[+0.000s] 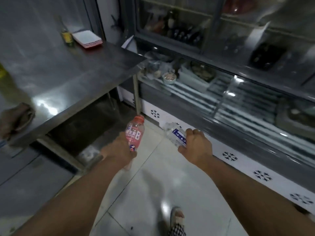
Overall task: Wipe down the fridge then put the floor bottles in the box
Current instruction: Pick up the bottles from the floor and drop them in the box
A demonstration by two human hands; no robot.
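Note:
My left hand grips a pink vitamin bottle with a red cap, held above the floor with its cap pointing away from me. In my right hand is a clear crumpled water bottle with a blue and white label, held beside the fridge's base. The glass-fronted display fridge fills the right side, with bowls and trays on its shelves. No box is in view.
A steel table stands at left, carrying a stack of red and white trays, a yellow-labelled bottle and a brown cloth at its near edge. Pale floor tiles lie below; my foot shows at the bottom.

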